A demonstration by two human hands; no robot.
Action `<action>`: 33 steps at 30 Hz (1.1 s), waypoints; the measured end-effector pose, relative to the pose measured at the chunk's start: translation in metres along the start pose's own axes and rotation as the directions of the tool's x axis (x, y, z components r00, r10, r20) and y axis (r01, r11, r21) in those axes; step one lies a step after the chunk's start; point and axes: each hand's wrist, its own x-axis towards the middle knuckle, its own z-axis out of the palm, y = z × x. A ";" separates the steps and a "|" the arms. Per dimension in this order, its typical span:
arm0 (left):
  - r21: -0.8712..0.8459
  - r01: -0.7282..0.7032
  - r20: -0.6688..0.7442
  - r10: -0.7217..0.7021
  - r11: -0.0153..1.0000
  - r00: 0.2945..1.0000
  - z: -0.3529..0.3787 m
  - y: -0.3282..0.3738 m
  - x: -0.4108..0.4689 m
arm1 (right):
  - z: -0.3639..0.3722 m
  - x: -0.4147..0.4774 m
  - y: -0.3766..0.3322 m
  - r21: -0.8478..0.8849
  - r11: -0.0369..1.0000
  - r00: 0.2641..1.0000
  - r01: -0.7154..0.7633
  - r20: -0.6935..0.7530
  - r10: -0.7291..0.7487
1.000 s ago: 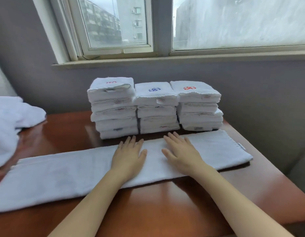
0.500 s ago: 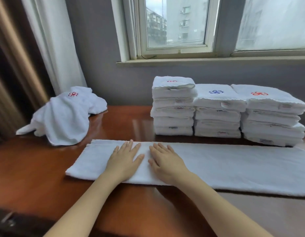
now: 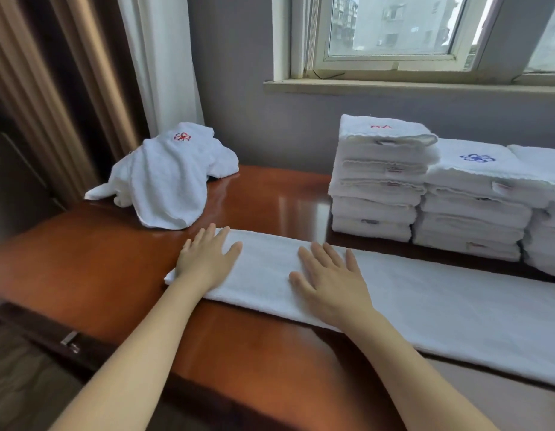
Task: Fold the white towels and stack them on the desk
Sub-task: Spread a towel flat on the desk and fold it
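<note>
Lying flat under left grip [image 3: 207,259], right grip [image 3: 329,283]: towel [image 3: 441,312]

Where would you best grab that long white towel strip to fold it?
Pinch the towel strip by both corners of its left short end, coming from the left. It lies long and flat, the left hand rests there, and folded towel stacks crowd its far edge.

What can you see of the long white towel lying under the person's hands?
The long towel is white terry cloth and looks folded lengthwise into a narrow, flat strip. It lies across the front of the wooden desk, running off the picture's right edge. The left hand rests flat on its left end, the right hand beside it.
</note>
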 end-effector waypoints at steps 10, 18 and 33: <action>-0.240 0.132 -0.194 -0.180 0.962 0.964 0.003 -0.012 0.004 | 0.001 -0.002 0.000 0.016 1.000 1.000 0.001 -0.018 -0.001; -0.417 -0.024 -0.405 -0.162 0.909 0.900 0.002 -0.011 -0.009 | 0.004 -0.001 0.000 0.032 0.999 0.998 0.001 -0.056 0.001; -0.882 -0.060 0.127 0.358 0.468 0.925 -0.100 0.100 -0.051 | -0.061 -0.022 0.002 0.893 0.438 0.990 -0.103 0.048 0.135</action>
